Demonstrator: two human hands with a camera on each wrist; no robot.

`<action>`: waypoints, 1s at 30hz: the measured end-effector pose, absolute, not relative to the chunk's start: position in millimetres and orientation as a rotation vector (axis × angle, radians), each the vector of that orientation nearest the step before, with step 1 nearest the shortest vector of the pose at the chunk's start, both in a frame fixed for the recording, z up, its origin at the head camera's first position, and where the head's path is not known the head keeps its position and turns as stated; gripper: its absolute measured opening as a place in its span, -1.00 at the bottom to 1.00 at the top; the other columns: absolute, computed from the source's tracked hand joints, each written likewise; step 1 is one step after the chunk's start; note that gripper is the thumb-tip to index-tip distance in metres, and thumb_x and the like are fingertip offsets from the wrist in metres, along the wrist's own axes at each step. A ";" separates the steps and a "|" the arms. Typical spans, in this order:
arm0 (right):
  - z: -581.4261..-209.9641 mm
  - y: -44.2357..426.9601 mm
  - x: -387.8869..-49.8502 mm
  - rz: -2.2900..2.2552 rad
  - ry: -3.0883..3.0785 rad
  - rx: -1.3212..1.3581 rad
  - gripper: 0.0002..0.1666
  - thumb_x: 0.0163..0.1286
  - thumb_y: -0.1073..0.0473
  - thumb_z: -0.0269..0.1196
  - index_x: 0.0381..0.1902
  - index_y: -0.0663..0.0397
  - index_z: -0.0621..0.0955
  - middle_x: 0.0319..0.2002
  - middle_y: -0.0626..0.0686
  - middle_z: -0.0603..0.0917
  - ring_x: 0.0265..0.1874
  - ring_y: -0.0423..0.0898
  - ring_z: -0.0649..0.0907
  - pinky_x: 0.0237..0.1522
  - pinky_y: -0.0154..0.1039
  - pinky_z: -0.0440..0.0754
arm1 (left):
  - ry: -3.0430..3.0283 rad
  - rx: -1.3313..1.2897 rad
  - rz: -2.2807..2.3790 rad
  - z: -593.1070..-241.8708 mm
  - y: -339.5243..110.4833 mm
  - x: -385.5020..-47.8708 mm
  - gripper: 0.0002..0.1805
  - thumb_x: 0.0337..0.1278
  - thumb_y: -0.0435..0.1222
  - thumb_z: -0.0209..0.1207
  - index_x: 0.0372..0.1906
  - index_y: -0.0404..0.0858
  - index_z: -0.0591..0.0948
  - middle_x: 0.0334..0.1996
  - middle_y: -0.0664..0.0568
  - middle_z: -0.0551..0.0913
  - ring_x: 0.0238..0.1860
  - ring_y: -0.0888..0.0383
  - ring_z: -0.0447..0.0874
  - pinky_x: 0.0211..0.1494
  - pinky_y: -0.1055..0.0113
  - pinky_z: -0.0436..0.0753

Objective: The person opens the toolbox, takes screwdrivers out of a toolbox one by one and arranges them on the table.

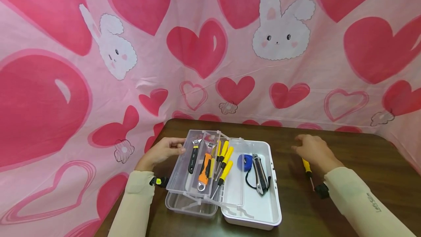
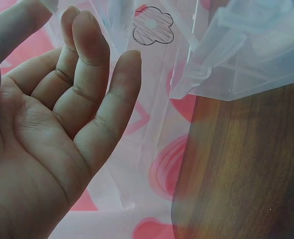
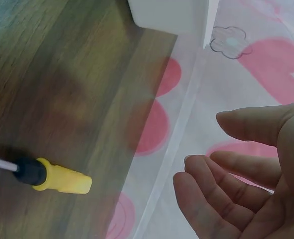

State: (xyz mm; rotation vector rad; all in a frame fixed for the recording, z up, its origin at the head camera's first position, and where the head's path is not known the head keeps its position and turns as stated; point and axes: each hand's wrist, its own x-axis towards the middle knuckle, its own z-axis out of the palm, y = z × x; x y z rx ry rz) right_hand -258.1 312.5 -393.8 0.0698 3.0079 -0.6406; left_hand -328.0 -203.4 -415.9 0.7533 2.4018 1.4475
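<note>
The left hand (image 1: 164, 152) is at the left edge of a clear plastic tray (image 1: 177, 178), its thumb and fingertips by the rim; in the left wrist view the fingers (image 2: 89, 74) are loosely bent with nothing between them. The right hand (image 1: 315, 151) hovers over the table, holding nothing, fingers relaxed. Beneath it lies a screwdriver (image 1: 307, 165) with a yellow handle, seen whole-handled in the right wrist view (image 3: 67, 179). Inside the tray are a black wrench (image 1: 193, 160) and an orange wrench (image 1: 205, 167). Several yellow-handled screwdrivers (image 1: 226, 169) lie just right of them.
The white toolbox base (image 1: 250, 222) holds a blue tape measure (image 1: 245, 162) and a utility knife (image 1: 260, 175). A clear lid (image 1: 194, 209) lies under the raised tray at left. Brown table (image 1: 289, 207) surrounds the box; a pink heart-patterned cloth (image 1: 243, 65) hangs behind.
</note>
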 end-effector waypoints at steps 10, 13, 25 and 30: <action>-388.6 303.0 -258.9 -0.655 3.048 0.052 -0.30 0.34 -0.07 0.26 0.23 0.34 0.46 0.05 0.42 0.54 -0.09 0.34 0.55 -0.10 0.28 0.54 | 2.393 0.781 1.451 -415.7 -203.0 -328.1 -0.41 0.20 -0.23 0.29 0.30 -0.35 0.48 -0.31 -0.08 0.65 -0.19 -0.03 0.60 0.13 0.00 0.53; -387.7 300.7 -259.0 -0.664 3.077 0.018 -0.32 0.35 -0.07 0.25 0.23 0.32 0.48 0.01 0.38 0.58 -0.13 0.30 0.58 -0.14 0.24 0.57 | 2.400 0.771 1.445 -415.5 -202.9 -328.0 -0.42 0.20 -0.23 0.29 0.30 -0.36 0.48 -0.31 -0.08 0.64 -0.19 -0.02 0.60 0.13 0.02 0.54; -381.9 287.9 -256.2 -0.716 3.145 -0.038 -0.39 0.34 -0.04 0.27 0.20 0.26 0.51 -0.09 0.28 0.62 -0.23 0.17 0.61 -0.24 0.12 0.65 | 2.388 0.785 1.456 -417.5 -203.0 -329.8 -0.43 0.20 -0.27 0.29 0.29 -0.37 0.48 -0.31 -0.09 0.65 -0.21 -0.02 0.60 0.10 0.10 0.56; -380.6 283.0 -255.4 -0.698 3.161 -0.058 -0.39 0.34 -0.05 0.27 0.19 0.26 0.52 -0.12 0.24 0.64 -0.25 0.15 0.62 -0.25 0.12 0.65 | 2.386 0.787 1.461 -418.3 -203.0 -329.4 -0.42 0.20 -0.25 0.29 0.30 -0.36 0.48 -0.31 -0.09 0.64 -0.20 -0.03 0.60 0.10 0.08 0.56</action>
